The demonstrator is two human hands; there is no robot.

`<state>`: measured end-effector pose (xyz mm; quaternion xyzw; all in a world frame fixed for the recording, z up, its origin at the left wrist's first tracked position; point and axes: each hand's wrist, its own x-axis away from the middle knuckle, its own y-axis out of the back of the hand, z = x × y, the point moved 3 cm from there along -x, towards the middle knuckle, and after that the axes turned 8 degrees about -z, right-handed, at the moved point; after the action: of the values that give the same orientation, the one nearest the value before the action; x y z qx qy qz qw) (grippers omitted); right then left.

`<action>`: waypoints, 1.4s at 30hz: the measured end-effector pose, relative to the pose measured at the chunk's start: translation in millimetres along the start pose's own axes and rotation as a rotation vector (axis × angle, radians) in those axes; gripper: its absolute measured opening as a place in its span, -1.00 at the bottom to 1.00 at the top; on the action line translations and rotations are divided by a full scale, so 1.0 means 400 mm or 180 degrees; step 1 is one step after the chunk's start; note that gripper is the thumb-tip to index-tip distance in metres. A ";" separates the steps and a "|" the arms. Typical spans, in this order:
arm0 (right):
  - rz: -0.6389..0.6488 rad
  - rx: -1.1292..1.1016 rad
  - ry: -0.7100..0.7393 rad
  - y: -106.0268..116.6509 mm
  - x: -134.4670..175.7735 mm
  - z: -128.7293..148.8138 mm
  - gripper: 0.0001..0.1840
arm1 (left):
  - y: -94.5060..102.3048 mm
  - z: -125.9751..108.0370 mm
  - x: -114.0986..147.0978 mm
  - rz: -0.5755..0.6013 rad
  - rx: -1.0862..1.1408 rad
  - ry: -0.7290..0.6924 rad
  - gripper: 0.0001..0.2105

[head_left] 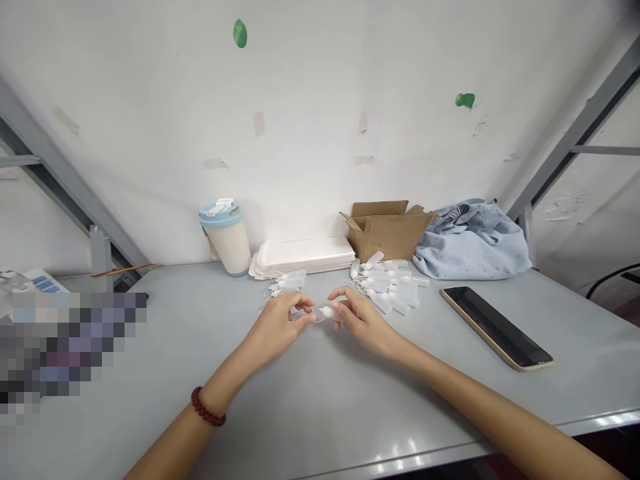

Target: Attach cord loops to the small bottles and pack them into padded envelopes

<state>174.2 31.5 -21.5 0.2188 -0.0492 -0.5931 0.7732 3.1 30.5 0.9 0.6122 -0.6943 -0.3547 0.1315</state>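
So both hands are busy with one bottle [327, 311] mid-table: the left hand [277, 323] is pinching one side, the right hand [367, 323] is gripping the other. A small pile [289, 281] is lying far left, a bigger pile [393, 288] far right by the box [393, 237]. Looks like this one's being worked on; can't tell which pile's finished.
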 end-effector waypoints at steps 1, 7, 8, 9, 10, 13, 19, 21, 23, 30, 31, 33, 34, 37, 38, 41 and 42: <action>0.0034 -0.0015 -0.0018 0.000 0.000 0.000 -0.74 | 0.003 0.000 -0.001 0.0018 0.0025 0.0030 -0.82; 0.0167 -0.0144 -0.0114 -0.004 0.004 -0.003 -0.70 | 0.000 -0.003 0.002 0.0141 0.0117 0.0064 -0.77; 0.0165 -0.0177 -0.0118 -0.004 0.004 -0.004 -0.70 | -0.003 -0.001 0.002 0.0150 0.0117 0.0068 -0.77; 0.0163 -0.0207 -0.0123 -0.004 0.005 -0.004 -0.69 | -0.005 0.000 0.002 0.0169 0.0120 0.0067 -0.77; 0.0158 -0.0227 -0.0130 -0.004 0.005 -0.004 -0.69 | -0.007 0.002 0.002 0.0197 0.0128 0.0064 -0.76; 0.0117 -0.0236 -0.0132 -0.001 0.005 -0.004 -0.70 | -0.009 0.006 0.001 0.0250 0.0196 0.0095 -0.76; -0.0165 -0.0118 0.0004 0.017 -0.006 -0.014 -0.72 | 0.008 0.012 -0.010 0.0136 0.0453 0.0506 -0.74; -0.0244 -0.0043 0.0083 0.022 -0.012 -0.019 -0.75 | 0.013 0.016 -0.013 0.0121 0.0502 0.0641 -0.72; -0.0291 -0.0018 0.0141 0.025 -0.017 -0.024 -0.76 | 0.016 0.021 -0.013 0.0132 0.0577 0.0745 -0.71; -0.0501 0.0020 0.0143 0.037 -0.024 -0.034 -0.76 | 0.012 0.026 -0.010 0.0132 0.0695 0.1054 -0.69; -0.0504 0.0029 0.0173 0.036 -0.023 -0.033 -0.76 | 0.010 0.023 -0.010 0.0148 0.0690 0.1013 -0.70; -0.0478 0.0054 0.0242 0.032 -0.022 -0.029 -0.76 | 0.009 0.018 -0.011 0.0185 0.0707 0.0890 -0.71; -0.0465 0.0076 0.0271 0.030 -0.021 -0.027 -0.76 | 0.013 0.017 -0.013 0.0190 0.0720 0.0855 -0.71; -0.0436 0.0357 0.0444 0.038 -0.026 -0.020 -0.77 | 0.050 0.032 -0.023 -0.0066 0.0726 0.0951 -0.72; -0.0468 0.0607 0.0596 0.050 -0.031 -0.020 -0.77 | 0.070 0.044 -0.027 -0.0245 0.0745 0.1024 -0.72; -0.0805 0.1890 0.1279 0.111 -0.054 -0.029 -0.78 | 0.128 0.087 -0.039 -0.0633 0.0758 0.1139 -0.74; -0.0949 0.2298 0.1423 0.138 -0.064 -0.038 -0.77 | 0.141 0.102 -0.042 -0.0650 0.0727 0.1145 -0.73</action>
<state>221.1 70.9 -8.6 0.6021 -0.0526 -0.5811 0.5451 -61.0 59.6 12.9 0.7435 -0.6298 -0.1705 0.1464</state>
